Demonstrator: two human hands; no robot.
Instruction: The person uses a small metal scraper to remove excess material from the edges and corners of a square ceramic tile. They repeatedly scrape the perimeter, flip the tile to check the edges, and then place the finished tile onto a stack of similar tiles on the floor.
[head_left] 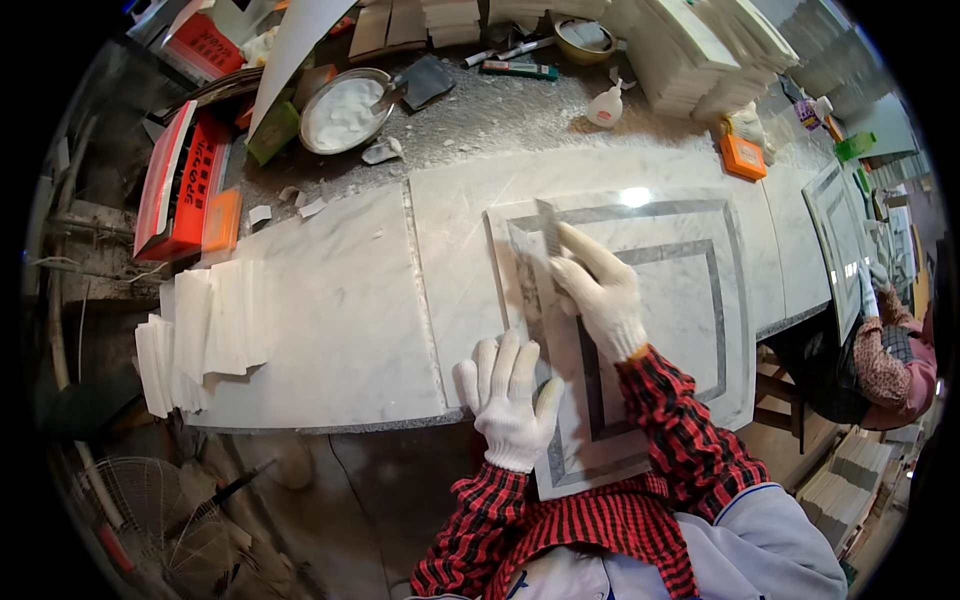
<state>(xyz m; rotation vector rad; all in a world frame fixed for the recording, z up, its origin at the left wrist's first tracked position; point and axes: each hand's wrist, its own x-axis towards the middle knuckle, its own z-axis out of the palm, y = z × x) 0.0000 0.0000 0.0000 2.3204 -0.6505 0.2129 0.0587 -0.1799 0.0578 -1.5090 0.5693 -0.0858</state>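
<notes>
A white and grey marble panel, with dark grey bands set in nested rectangles, lies on pale slabs in front of me. My right hand, in a white knit glove, grips a thin flat grey scraper between thumb and fingers. Its edge stands at the panel's upper left corner. My left hand, gloved too, rests with fingers spread along the panel's left edge. I cannot tell whether its fingertips press on the panel or on the slab beside it.
White strips are stacked at the left. A metal bowl of white powder, a red box, a small white bottle, an orange box and tile stacks line the back. A co-worker handles another panel at right.
</notes>
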